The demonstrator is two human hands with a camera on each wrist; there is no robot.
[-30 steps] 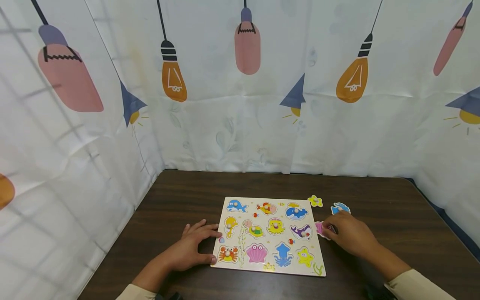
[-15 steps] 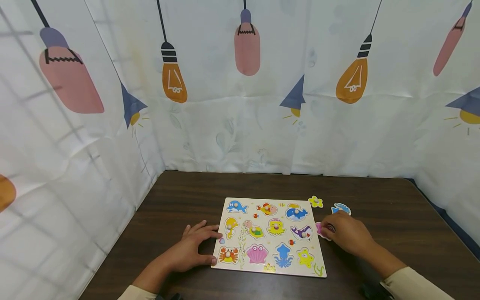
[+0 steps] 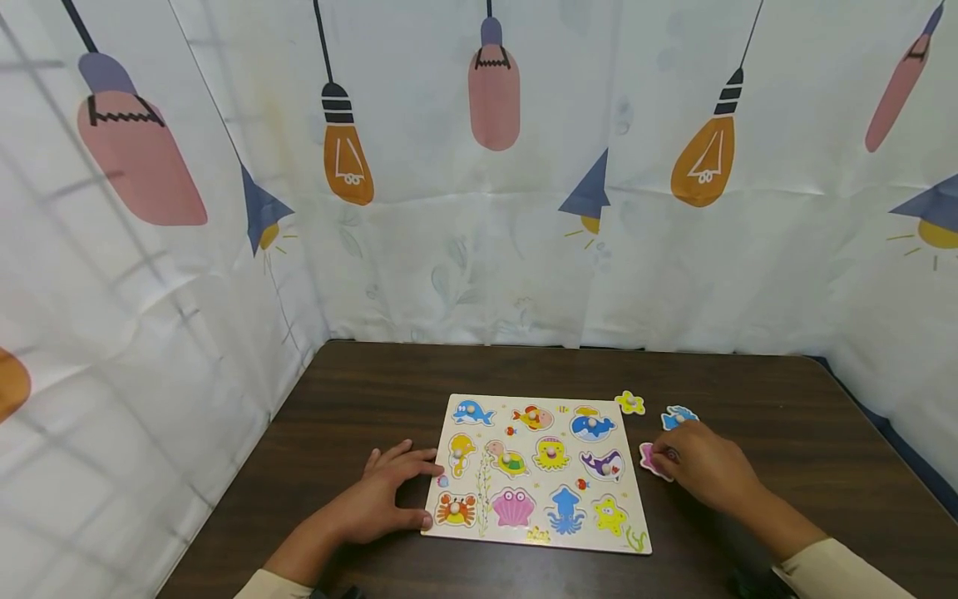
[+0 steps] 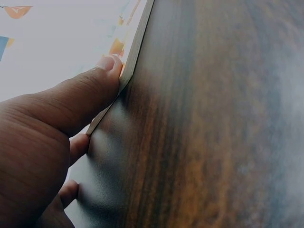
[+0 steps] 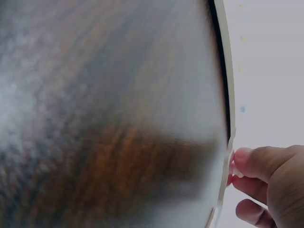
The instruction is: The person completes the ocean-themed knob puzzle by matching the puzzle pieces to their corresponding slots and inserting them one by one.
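Note:
A wooden peg puzzle board printed with sea animals lies flat on the table. Along its left edge rests my left hand, fingers spread; the left wrist view shows the thumb lying on the board's rim. Just off the board's right edge, my right hand pinches the knob of a pink puzzle piece, partly hidden by the fingers. A blue puzzle piece lies beyond that hand, partly covered. Near the board's upper right corner sits a yellow flower-shaped piece.
The dark wood-grain table extends around the board on all sides. Behind it hangs a white curtain printed with lamps and bulbs. Several knobbed pieces, such as a crab and a squid, are on the board.
My right hand has shifted slightly right with the pink puzzle piece, opening a small gap from the board's edge. My left hand has stayed in place.

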